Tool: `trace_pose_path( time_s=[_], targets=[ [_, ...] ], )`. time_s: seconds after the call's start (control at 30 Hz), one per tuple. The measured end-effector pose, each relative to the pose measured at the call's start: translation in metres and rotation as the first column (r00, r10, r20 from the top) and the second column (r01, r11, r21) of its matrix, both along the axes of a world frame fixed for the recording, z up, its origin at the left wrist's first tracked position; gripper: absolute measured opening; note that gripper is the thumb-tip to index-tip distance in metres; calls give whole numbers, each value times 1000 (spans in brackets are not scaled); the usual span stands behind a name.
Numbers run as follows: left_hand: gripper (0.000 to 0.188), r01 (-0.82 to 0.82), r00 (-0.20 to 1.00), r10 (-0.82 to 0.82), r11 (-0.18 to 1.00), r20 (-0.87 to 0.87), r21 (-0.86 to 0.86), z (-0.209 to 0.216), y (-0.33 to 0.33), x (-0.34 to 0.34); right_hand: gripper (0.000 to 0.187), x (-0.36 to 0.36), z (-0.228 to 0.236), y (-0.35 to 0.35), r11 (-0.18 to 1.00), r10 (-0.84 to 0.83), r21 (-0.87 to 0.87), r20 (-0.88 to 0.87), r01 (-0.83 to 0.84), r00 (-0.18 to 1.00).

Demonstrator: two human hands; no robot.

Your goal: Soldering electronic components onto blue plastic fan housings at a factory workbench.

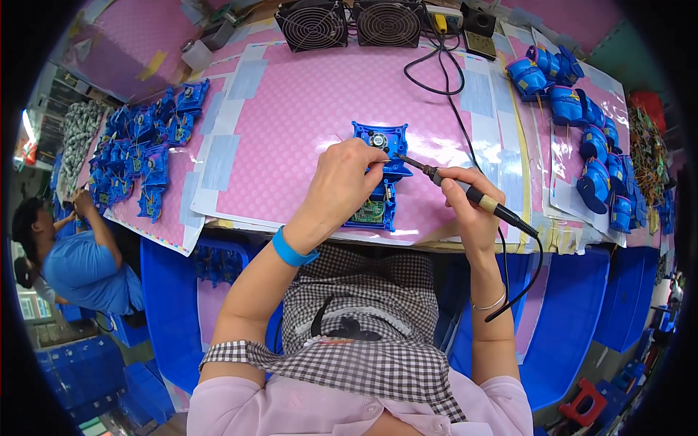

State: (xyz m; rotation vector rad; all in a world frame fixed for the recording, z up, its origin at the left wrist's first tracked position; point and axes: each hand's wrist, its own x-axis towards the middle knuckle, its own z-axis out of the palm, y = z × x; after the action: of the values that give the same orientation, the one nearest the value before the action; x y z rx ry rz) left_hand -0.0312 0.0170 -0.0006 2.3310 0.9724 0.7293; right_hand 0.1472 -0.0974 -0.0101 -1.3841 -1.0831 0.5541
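On the pink mat, a blue plastic housing [401, 135] lies in front of me with a round, speaker-like part inside it. A second blue piece with a green circuit board [369, 212] adjoins its near side. My right hand [472, 207] grips a soldering iron [429, 172] by its handle, and the tip reaches the right part of the housing. Over the housing's left side, my left hand [342, 178] pinches with thumb and forefinger; what sits between them is too small to make out. A thin red wire [338, 137] pokes out beside that hand.
Blue housings with boards [145, 145] are heaped at the left, and rounded blue shells [567, 105] at the right. Two black fans [314, 25] stand at the back. The iron's black cable [465, 131] crosses the mat. Blue bins [582, 312] sit below the table edge; a person [87, 261] works at left.
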Motion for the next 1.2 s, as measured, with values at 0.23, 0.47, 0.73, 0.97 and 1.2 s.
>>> trace_pose_path(
  time_s=[0.23,0.47,0.73,0.97,1.2],
  targets=[
    [17,-11,1000,11,1000,-8,-2,-1,0,0,13,0,3,-3,1000,-11,-7,-19,11,1000],
    [17,-6,1000,6,1000,3,12,-1,0,1,16,5,-1,-6,1000,1,30,36,-2,999],
    [16,-11,1000,11,1000,-11,-1,1,0,2,16,6,1,-11,1000,-29,10,-50,30,998],
    [13,-54,992,42,993,115,100,9,2,-12,17,3,8,-12,997,-81,12,-97,82,992],
    [9,-289,896,316,949,311,-130,6,-1,-19,16,0,11,-10,997,-64,42,-159,72,985]
  ],
)
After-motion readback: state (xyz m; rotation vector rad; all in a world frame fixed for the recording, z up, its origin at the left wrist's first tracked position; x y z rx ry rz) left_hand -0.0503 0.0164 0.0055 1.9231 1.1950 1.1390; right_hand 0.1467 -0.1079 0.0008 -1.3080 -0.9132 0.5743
